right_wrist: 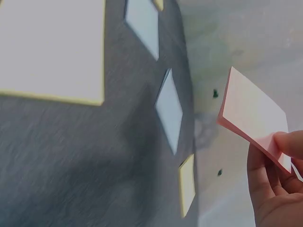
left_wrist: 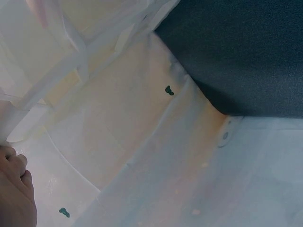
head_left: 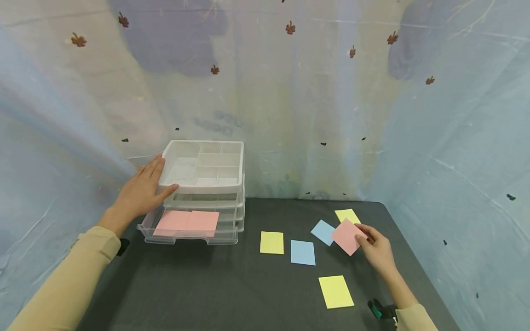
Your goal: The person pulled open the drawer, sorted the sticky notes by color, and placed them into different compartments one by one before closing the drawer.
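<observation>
We have one pink pad (head_left: 346, 236) held up off the dark table (head_left: 186, 289) on the right, pinched near a corner between thumb and fingers of the right hand (head_left: 377, 250). Key relation: from that pad, the pulled-out clear drawer (head_left: 227, 237) lies well off to the left, across the table; the left hand (head_left: 142, 191) is nearer to it, the right hand well apart. No clear long axis, the pad looks roughly square, turned cornerwise in the head view and tilted in the right wrist view. Left hand: fingers fairly straight along the left side of the white top tray (head_left: 184, 169), thumb spread towards its front edge, nothing picked up; we can't tell how hard it presses.

Counts: pink, three visible, the held one plus two pink pads (head_left: 171, 221) (head_left: 207, 221) in the drawer, touching or overlapping, can't tell which. Blue, two: blue pads (head_left: 302, 252) (head_left: 320, 232) on the table, one partly behind the held pad. Yellow, three: yellow pads (head_left: 272, 242) (head_left: 336, 292) (head_left: 347, 214), also on the table. Drawers pulled out, we count one
</observation>
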Available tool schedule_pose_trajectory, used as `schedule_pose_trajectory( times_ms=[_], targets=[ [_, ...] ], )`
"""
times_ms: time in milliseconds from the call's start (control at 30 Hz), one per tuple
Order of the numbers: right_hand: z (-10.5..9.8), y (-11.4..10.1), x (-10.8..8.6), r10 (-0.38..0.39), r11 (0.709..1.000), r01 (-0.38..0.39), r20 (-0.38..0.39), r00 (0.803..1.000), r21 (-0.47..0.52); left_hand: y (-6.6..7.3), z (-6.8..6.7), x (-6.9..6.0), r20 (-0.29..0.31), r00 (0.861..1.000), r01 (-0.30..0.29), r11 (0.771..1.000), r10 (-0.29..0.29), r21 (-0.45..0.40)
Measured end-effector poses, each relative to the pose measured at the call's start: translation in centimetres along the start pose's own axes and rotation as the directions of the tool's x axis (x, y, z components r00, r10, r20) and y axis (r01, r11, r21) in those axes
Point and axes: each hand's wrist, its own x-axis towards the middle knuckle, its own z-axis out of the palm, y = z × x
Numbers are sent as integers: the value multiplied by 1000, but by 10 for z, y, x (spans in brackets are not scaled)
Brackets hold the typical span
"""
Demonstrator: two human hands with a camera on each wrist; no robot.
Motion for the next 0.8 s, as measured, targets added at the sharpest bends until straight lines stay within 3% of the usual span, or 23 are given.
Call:
schedule_pose_trajectory(
  times_ms=[400,800],
  targets=[
    [18,-50,3,-159,976,154,23,987,151,1,-1,-1,13,1000,2,1000,-2,-3],
    [38,-93,14,-293,944,279,63,954,178,1,-2,-1,19,1000,8,1000,-7,-8]
  ],
)
